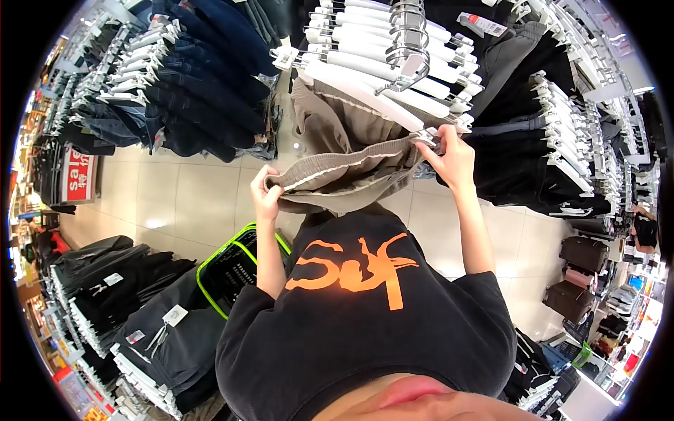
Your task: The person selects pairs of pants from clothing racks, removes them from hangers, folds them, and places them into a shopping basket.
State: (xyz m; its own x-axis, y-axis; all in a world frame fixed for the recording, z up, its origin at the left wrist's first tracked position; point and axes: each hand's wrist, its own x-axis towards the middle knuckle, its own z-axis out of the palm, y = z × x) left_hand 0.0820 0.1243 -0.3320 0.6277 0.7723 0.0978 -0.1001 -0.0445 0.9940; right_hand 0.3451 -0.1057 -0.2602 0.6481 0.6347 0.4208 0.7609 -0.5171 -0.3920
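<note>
Look, upper centre: the left hand [267, 193] pinches brown trousers [365, 184], the right hand [453, 158] their clip [426, 136]. Likely soft, light; the waistband [337, 163] suits gripping.

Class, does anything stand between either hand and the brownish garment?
Nothing visible blocks the left hand, which grips one side of the garment. The right hand appears to pinch a hanger clip opposite; that clip seems to intervene.

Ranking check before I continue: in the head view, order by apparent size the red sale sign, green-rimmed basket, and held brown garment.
1. Brown garment
2. Green-rimmed basket, partly hidden
3. Red sale sign
</note>
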